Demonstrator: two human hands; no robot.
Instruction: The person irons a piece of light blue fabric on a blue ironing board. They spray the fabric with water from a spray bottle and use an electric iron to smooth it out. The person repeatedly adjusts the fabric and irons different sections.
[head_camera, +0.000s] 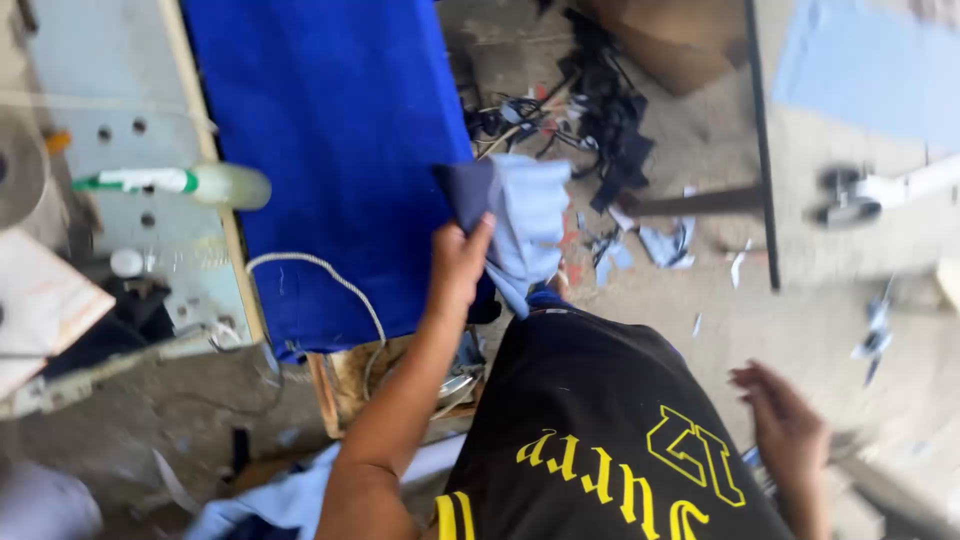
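Observation:
My left hand (458, 262) is raised in front of me and grips a bundle of cloth pieces (520, 215), light blue with a dark navy flap. The bundle hangs at the right edge of a board covered in bright blue fabric (330, 140). My right hand (785, 425) is low at the right, fingers spread, holding nothing and touching nothing. My black shirt with yellow print fills the bottom middle of the view.
A spray bottle (190, 183) with a green and white head lies on the pale metal surface (110, 70) at the left. A white cord (320, 272) loops over the blue board. Dark and blue fabric scraps (600, 120) litter the concrete floor. More light blue cloth (290, 495) lies at the bottom left.

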